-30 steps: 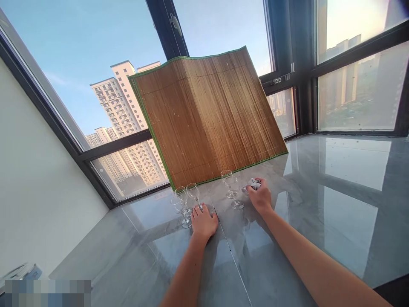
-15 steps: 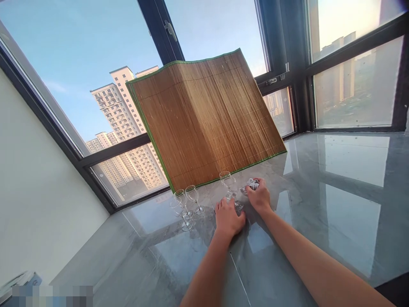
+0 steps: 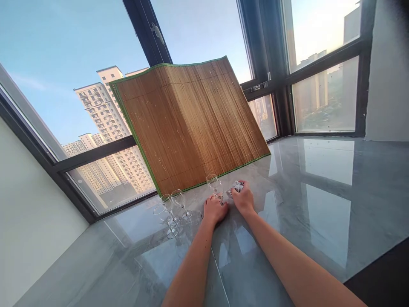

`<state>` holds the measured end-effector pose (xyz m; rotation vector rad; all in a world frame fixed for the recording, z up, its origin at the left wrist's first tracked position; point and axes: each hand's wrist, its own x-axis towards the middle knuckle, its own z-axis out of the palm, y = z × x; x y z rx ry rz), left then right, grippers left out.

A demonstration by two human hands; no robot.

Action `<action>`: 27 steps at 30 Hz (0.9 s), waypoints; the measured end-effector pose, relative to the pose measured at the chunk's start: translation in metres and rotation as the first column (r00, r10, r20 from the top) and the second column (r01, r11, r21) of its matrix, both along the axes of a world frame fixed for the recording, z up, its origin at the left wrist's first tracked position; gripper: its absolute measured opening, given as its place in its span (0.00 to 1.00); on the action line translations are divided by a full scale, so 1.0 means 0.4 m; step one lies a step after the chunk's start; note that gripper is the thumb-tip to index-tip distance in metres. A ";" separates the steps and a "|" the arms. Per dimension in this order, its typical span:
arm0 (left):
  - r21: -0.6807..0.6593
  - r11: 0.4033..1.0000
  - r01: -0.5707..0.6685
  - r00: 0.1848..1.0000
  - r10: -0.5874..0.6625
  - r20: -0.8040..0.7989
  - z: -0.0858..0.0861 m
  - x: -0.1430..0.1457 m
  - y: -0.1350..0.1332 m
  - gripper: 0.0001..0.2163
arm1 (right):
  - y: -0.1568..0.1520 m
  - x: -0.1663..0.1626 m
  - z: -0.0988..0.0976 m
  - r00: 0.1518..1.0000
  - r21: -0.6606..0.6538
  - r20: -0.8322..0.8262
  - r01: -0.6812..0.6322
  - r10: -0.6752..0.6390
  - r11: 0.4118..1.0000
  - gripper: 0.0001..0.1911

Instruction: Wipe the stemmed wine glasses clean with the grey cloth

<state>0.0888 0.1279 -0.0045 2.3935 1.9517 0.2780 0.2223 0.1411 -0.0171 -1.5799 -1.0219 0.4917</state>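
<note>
My left hand (image 3: 215,209) is closed around the lower part of a clear wine glass (image 3: 214,184) standing on the grey stone surface (image 3: 271,238). Its bowl rises above my fingers; another glass's rim seems to overlap it, hard to separate. Just to the right, my right hand (image 3: 243,198) grips a crumpled whitish cloth (image 3: 237,186), close beside the glass. Off to the left stand several more clear wine glasses (image 3: 178,198) in a cluster, upright and apart from both hands.
A bamboo mat (image 3: 191,123) with green edging stands behind the glasses, leaning near the window. Dark window frames (image 3: 102,151) border the surface at the back and left. A white wall (image 3: 28,213) closes the left side, and a dark edge (image 3: 380,273) lies at lower right.
My left hand has closed in on the wine glass, its fingers now around the lower part. My right hand still holds the cloth. The whole view has shifted, moving the scene leftward.
</note>
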 end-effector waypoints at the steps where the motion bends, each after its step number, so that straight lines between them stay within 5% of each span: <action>1: -0.010 1.000 -0.005 1.000 0.005 -0.010 0.002 0.001 -0.003 0.26 | 0.000 0.000 0.000 1.000 0.003 0.002 -0.001 0.001 1.000 0.22; 7: 0.001 1.000 -0.012 0.999 0.012 -0.030 0.012 -0.028 -0.094 0.26 | 0.003 -0.001 -0.003 1.000 -0.004 0.003 -0.007 0.007 1.000 0.23; 15: -0.003 1.000 0.024 0.997 -0.024 -0.073 0.004 -0.158 -0.267 0.28 | 0.004 -0.003 -0.006 1.000 0.000 0.009 0.006 -0.006 1.000 0.23; 27: -0.117 0.983 -0.142 0.990 0.140 -0.029 0.008 -0.298 -0.284 0.31 | -0.003 0.001 -0.004 1.000 -0.019 0.009 -0.007 0.007 1.000 0.23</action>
